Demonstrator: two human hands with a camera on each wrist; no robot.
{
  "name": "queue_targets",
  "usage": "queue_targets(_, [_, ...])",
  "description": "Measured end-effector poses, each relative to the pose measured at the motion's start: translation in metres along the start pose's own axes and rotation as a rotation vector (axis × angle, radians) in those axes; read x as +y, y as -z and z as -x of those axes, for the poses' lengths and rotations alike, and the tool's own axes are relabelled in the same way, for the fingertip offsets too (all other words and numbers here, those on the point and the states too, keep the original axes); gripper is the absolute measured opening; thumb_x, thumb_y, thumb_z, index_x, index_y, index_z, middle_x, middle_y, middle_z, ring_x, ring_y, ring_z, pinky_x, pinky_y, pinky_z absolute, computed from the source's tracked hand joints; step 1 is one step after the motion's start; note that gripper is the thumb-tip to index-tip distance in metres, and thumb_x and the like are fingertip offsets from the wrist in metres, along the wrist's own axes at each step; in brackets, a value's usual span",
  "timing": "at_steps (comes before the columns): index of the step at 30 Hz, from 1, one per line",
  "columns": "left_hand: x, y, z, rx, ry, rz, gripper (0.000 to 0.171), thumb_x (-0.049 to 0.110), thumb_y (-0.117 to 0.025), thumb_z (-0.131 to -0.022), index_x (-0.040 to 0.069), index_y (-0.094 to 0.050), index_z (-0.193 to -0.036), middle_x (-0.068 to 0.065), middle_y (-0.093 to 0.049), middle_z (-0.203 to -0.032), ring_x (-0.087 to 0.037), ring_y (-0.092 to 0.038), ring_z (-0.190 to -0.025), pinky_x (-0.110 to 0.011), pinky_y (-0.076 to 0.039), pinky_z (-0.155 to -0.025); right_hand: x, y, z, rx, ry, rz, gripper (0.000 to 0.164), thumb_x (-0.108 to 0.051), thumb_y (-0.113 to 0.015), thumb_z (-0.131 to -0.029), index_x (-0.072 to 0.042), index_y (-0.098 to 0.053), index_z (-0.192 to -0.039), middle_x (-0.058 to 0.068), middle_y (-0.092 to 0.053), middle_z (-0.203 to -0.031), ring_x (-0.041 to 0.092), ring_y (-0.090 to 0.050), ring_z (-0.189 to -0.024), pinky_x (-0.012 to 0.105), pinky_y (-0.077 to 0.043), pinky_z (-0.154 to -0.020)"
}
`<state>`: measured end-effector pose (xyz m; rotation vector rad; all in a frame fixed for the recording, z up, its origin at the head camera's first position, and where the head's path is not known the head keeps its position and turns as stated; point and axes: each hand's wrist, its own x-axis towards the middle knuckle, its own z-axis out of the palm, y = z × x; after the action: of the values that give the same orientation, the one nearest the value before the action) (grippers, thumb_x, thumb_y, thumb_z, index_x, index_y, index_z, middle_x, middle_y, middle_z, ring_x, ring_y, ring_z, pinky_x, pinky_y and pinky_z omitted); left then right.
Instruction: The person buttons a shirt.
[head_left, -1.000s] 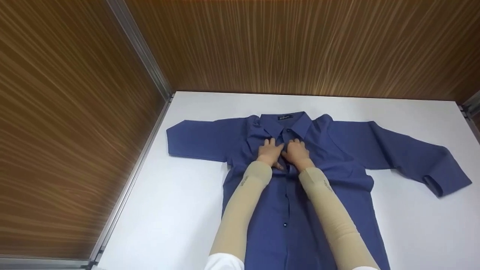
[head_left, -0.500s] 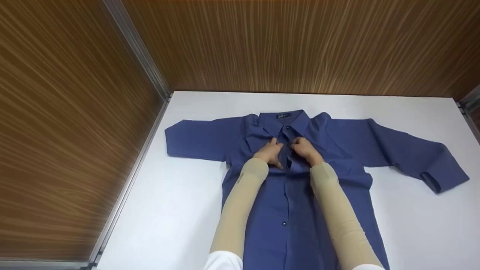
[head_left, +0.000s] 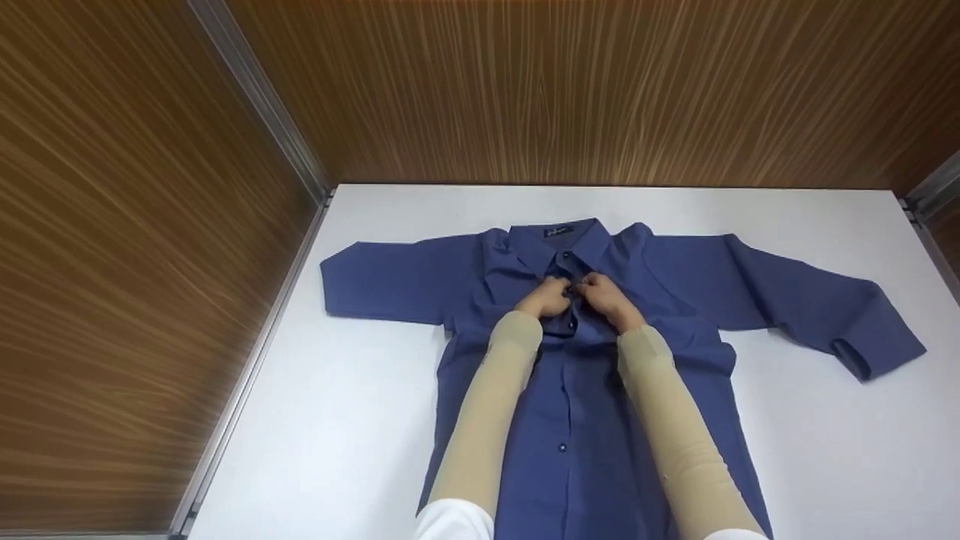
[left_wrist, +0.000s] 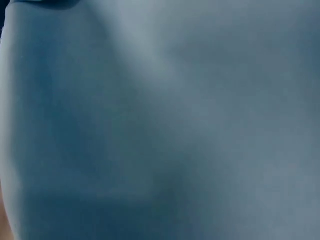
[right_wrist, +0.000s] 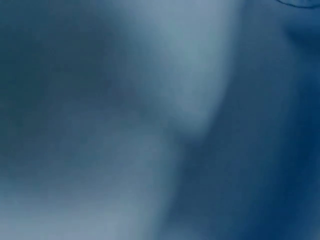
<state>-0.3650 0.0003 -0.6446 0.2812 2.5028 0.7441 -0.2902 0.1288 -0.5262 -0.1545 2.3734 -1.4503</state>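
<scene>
A blue button-up shirt (head_left: 510, 405) lies front up on a white table, its collar (head_left: 592, 244) at the far end. Just below the collar, my left hand (head_left: 547, 297) pinches one front edge with curled fingers. Close beside it, my right hand (head_left: 606, 297) pinches the facing edge of the placket. The cloth between the two hands is lifted into a small gap, with a dark button (head_left: 572, 325) just below. Another button (head_left: 562, 448) shows lower on the front. Blurred blue cloth (left_wrist: 150, 120) fills the left wrist view, and similar cloth (right_wrist: 200, 175) fills the right wrist view.
One sleeve (head_left: 390, 277) lies out to the left, and the other sleeve (head_left: 817, 300) spreads right with its cuff bent toward me. The white table (head_left: 322, 435) meets a wood-grain panel (head_left: 562, 90) at the back and another panel (head_left: 135, 262) on the left.
My right hand has drawn back slightly from lying flat to pinching the placket. The left fingers have curled in, and the front edges between the hands are now lifted.
</scene>
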Motion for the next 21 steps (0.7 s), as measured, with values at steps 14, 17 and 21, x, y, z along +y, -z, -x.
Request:
queue_targets(14, [0.075, 0.031, 0.095, 0.312, 0.272, 0.041, 0.022, 0.020, -0.051, -0.089, 0.014, -0.057, -0.109, -0.004, -0.055, -0.113, -0.022, -0.052, -0.102, -0.054, -0.030, -0.084, 0.175, -0.016, -0.129, 0.071, 0.184, -0.019, 0.020, -0.029, -0.060, -0.081, -0.011, -0.052, -0.076, 0.003, -0.049, -0.072, 0.018, -0.046, -0.061, 0.029, -0.036, -0.052])
queue_targets(17, [0.085, 0.035, 0.112, 0.330, 0.278, 0.037, 0.022, 0.020, -0.049, -0.091, 0.013, -0.057, -0.110, -0.003, -0.056, -0.112, -0.020, -0.052, -0.102, -0.050, -0.031, -0.086, 0.177, -0.016, -0.130, 0.071, 0.175, -0.015, 0.020, -0.025, -0.057, -0.084, -0.007, -0.051, -0.079, 0.007, -0.049, -0.073, 0.021, -0.046, -0.062, 0.032, -0.036, -0.052])
queue_targets(21, [0.088, 0.034, 0.116, 0.330, 0.284, 0.025, 0.030, 0.024, -0.048, -0.092, 0.013, -0.053, -0.119, -0.005, -0.052, -0.118, -0.021, -0.050, -0.106, -0.050, -0.029, -0.089, 0.120, -0.013, -0.082, 0.054, 0.217, -0.078, 0.015, -0.018, -0.054, -0.085, -0.006, -0.050, -0.077, 0.006, -0.047, -0.070, 0.020, -0.044, -0.060, 0.030, -0.033, -0.051])
